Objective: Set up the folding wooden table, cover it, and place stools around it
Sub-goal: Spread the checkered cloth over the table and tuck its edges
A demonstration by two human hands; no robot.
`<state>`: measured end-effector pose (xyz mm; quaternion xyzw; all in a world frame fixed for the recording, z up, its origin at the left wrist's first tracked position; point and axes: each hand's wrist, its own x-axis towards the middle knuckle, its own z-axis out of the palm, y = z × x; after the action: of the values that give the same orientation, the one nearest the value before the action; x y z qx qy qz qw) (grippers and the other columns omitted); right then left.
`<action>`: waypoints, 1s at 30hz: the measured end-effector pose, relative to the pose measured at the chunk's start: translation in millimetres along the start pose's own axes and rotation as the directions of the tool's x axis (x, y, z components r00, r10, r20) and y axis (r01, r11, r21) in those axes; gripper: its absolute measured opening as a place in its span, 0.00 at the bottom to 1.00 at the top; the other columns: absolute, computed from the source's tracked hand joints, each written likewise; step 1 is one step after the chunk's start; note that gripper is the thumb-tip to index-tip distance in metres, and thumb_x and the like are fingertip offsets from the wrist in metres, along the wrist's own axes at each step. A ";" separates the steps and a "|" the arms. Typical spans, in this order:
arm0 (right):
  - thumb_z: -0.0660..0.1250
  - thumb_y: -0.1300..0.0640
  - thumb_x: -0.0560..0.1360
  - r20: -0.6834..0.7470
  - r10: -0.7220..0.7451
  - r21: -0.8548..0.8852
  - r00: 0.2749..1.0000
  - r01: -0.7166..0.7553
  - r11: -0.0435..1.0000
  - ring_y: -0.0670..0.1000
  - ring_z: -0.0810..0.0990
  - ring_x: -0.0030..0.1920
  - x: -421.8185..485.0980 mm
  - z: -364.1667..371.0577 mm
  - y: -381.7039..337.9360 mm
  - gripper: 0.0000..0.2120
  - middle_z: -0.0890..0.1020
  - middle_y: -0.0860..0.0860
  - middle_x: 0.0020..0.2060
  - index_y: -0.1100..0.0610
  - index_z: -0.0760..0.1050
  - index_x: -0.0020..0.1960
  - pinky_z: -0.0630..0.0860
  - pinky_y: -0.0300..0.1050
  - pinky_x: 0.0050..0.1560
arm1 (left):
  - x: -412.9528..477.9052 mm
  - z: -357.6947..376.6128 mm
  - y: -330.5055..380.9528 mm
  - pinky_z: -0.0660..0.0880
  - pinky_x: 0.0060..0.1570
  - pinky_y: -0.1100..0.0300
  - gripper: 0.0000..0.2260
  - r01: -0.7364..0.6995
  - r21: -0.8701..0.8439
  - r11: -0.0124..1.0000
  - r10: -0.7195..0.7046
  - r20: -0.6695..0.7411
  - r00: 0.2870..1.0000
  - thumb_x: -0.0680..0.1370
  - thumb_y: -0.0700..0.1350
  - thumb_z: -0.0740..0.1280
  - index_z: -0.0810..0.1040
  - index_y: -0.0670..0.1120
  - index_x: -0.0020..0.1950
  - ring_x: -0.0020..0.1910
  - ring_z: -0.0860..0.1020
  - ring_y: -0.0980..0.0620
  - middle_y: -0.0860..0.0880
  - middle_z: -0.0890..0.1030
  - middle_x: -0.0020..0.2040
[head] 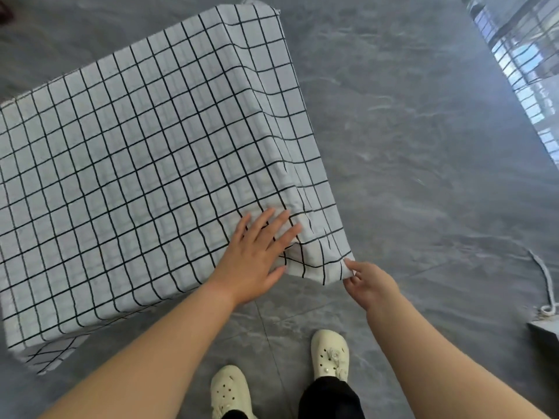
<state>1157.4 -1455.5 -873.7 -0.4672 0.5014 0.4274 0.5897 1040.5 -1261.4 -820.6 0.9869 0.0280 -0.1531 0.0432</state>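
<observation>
Closest to the head camera: two cream clogs on grey tiled floor, bare forearms reaching out above them. Left hand spread flat, fingers wide, pressing down on the checked cloth near the close right corner, gripping nothing. Right hand pinching the dangling corner of the cloth between thumb and fingertips, rest of it loosely curled. Cloth already draped over the worktop, hanging down the sides, so the wood underneath stays hidden. Looks like thin light cotton: soft, floppy, likely to slide around and wrinkle, bunched a bit right at that corner. Best bet probably holding by corners and hems, tugging gently while the flat palm anchors the top. No stools anywhere in frame yet. Off to the right, a pale rope trailing to some grey object at the edge, plus window glare; nothing blocking the near side.
</observation>
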 end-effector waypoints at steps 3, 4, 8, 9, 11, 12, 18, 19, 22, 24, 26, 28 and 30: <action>0.62 0.69 0.75 -0.095 -0.025 -0.356 0.995 -0.010 0.934 0.57 0.79 0.52 -6.3 4.2 2.5 0.19 0.77 0.63 0.59 0.69 0.69 0.65 0.79 0.43 0.36 | -3.7 -7.0 -3.2 0.50 0.70 0.44 0.31 -0.037 -0.022 0.999 0.037 0.000 0.999 0.77 0.60 0.54 0.52 0.52 0.78 0.76 0.51 0.46 0.48 0.52 0.77; 0.62 0.67 0.75 -0.129 -0.112 -0.488 0.985 0.035 0.872 0.60 0.77 0.57 -11.4 8.2 -2.4 0.19 0.75 0.64 0.62 0.68 0.69 0.66 0.77 0.47 0.44 | -3.1 -8.9 -5.8 0.50 0.70 0.44 0.31 -0.052 -0.026 0.998 0.051 -0.014 0.999 0.77 0.60 0.53 0.51 0.52 0.78 0.76 0.50 0.47 0.48 0.51 0.77; 0.62 0.56 0.77 0.044 -0.556 -0.747 0.830 0.397 0.533 0.55 0.72 0.64 -43.2 56.5 -25.5 0.22 0.72 0.55 0.66 0.56 0.66 0.71 0.67 0.46 0.60 | 12.2 -28.3 -34.1 0.44 0.71 0.43 0.30 0.234 -0.125 0.964 -0.245 -0.089 0.965 0.78 0.61 0.49 0.43 0.54 0.77 0.76 0.43 0.49 0.50 0.44 0.78; 0.61 0.55 0.78 0.199 -0.609 -0.736 0.768 0.527 0.424 0.53 0.71 0.65 -52.8 78.0 -28.9 0.22 0.71 0.52 0.66 0.54 0.66 0.71 0.66 0.44 0.61 | 16.4 -32.3 -46.0 0.40 0.72 0.45 0.31 0.379 -0.200 0.903 -0.401 -0.082 0.912 0.78 0.62 0.47 0.40 0.55 0.77 0.76 0.39 0.50 0.51 0.40 0.78; 0.59 0.53 0.79 0.460 -0.599 -0.694 0.655 0.686 0.218 0.49 0.68 0.67 -64.7 125.6 -31.1 0.21 0.69 0.49 0.68 0.50 0.65 0.72 0.65 0.42 0.63 | 19.0 -30.2 -67.6 0.34 0.72 0.47 0.32 0.585 -0.291 0.757 -0.610 0.003 0.792 0.76 0.65 0.41 0.36 0.55 0.76 0.74 0.32 0.51 0.51 0.34 0.76; 0.59 0.52 0.80 0.557 -0.561 -0.666 0.612 0.733 0.138 0.47 0.66 0.69 -67.0 149.5 -30.6 0.21 0.67 0.47 0.69 0.49 0.64 0.72 0.64 0.41 0.65 | 17.4 -26.2 -74.7 0.34 0.72 0.46 0.33 0.619 -0.277 0.735 -0.636 0.032 0.771 0.76 0.66 0.40 0.36 0.54 0.76 0.74 0.32 0.49 0.50 0.34 0.76; 0.60 0.52 0.79 0.718 -0.484 -0.627 0.501 0.767 -0.136 0.47 0.57 0.74 -52.9 253.3 -28.1 0.26 0.61 0.48 0.74 0.50 0.58 0.75 0.57 0.40 0.69 | 22.7 -31.6 -90.5 0.54 0.71 0.42 0.27 0.592 -0.329 0.735 -0.628 -0.004 0.778 0.78 0.61 0.50 0.64 0.49 0.73 0.73 0.59 0.43 0.45 0.64 0.73; 0.60 0.53 0.78 0.701 -0.507 -0.643 0.501 0.751 -0.148 0.48 0.62 0.71 -51.3 257.4 -29.5 0.26 0.64 0.48 0.72 0.49 0.59 0.74 0.62 0.41 0.66 | 27.4 -38.3 -98.7 0.60 0.68 0.44 0.23 0.574 -0.382 0.724 -0.631 -0.033 0.775 0.77 0.59 0.52 0.69 0.49 0.68 0.68 0.66 0.43 0.46 0.70 0.68; 0.61 0.53 0.77 0.672 -0.546 -0.679 0.501 0.711 -0.183 0.51 0.73 0.59 -48.0 262.8 -35.8 0.21 0.70 0.48 0.65 0.48 0.62 0.69 0.68 0.44 0.50 | 47.9 -53.2 -133.7 0.69 0.59 0.51 0.15 0.527 -0.445 0.724 -0.621 -0.087 0.779 0.76 0.53 0.58 0.73 0.49 0.60 0.58 0.73 0.47 0.50 0.74 0.58; 0.60 0.52 0.78 0.663 -0.537 -0.694 0.522 0.697 -0.180 0.51 0.76 0.52 -45.8 272.6 -44.7 0.18 0.72 0.48 0.62 0.49 0.63 0.66 0.67 0.43 0.44 | 64.3 -61.8 -159.6 0.67 0.58 0.53 0.15 0.535 -0.461 0.708 -0.623 -0.052 0.780 0.77 0.49 0.60 0.72 0.49 0.63 0.59 0.71 0.48 0.50 0.72 0.59; 0.59 0.51 0.79 0.657 -0.521 -0.706 0.545 0.686 -0.173 0.49 0.77 0.51 -42.7 287.7 -59.9 0.16 0.74 0.48 0.60 0.50 0.62 0.66 0.69 0.44 0.44 | 82.4 -68.2 -181.2 0.66 0.59 0.55 0.17 0.518 -0.442 0.733 -0.599 -0.057 0.799 0.77 0.46 0.60 0.71 0.49 0.66 0.61 0.69 0.48 0.50 0.70 0.61; 0.58 0.50 0.79 0.675 -0.493 -0.696 0.549 0.695 -0.179 0.48 0.78 0.52 -39.0 307.9 -79.8 0.16 0.76 0.46 0.57 0.50 0.64 0.66 0.72 0.46 0.48 | 104.0 -74.3 -199.0 0.67 0.58 0.55 0.18 0.498 -0.415 0.761 -0.578 -0.089 0.811 0.77 0.44 0.61 0.70 0.49 0.67 0.60 0.68 0.48 0.49 0.70 0.61; 0.58 0.51 0.79 0.710 -0.452 -0.672 0.540 0.711 -0.207 0.46 0.77 0.52 -35.8 331.1 -101.4 0.15 0.76 0.45 0.56 0.50 0.66 0.65 0.72 0.45 0.50 | 126.5 -79.9 -211.8 0.69 0.56 0.54 0.18 0.495 -0.400 0.771 -0.571 -0.093 0.815 0.76 0.44 0.62 0.71 0.48 0.66 0.59 0.69 0.48 0.49 0.71 0.60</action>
<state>1314.9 -1152.5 -805.7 -0.8457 -0.2339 0.3490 0.3291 1170.3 -1037.9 -799.6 0.9232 0.3399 -0.0465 0.1731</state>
